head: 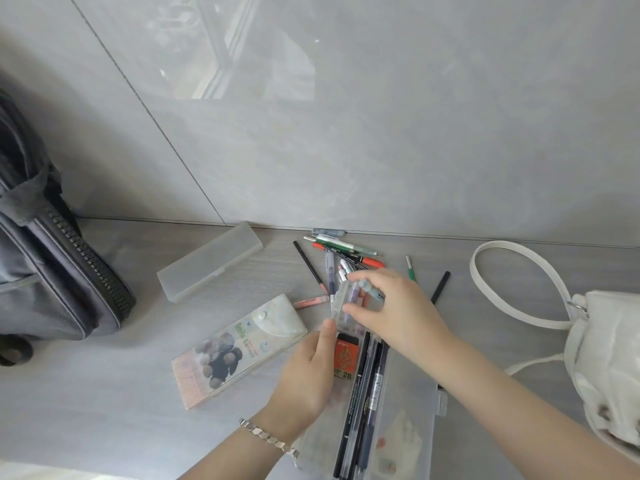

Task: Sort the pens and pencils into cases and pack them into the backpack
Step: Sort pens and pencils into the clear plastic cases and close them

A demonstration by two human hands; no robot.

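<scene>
Head view: your left hand [304, 372] pinches lower end of small clear box [336, 301], thumb on top. Your right hand [398, 313] grips pale-blue pen [367, 284] just beside box, thumb touching box. Both hands over open clear case [426, 420] holding black pens [367, 375] and orange lead box [343, 356]. Loose pens [343, 252] piled by wall. Frosted case [211, 268] and printed case [239, 348] closed, left of hands. Backpack [52, 271] far left, white bag [609, 358] right.
</scene>
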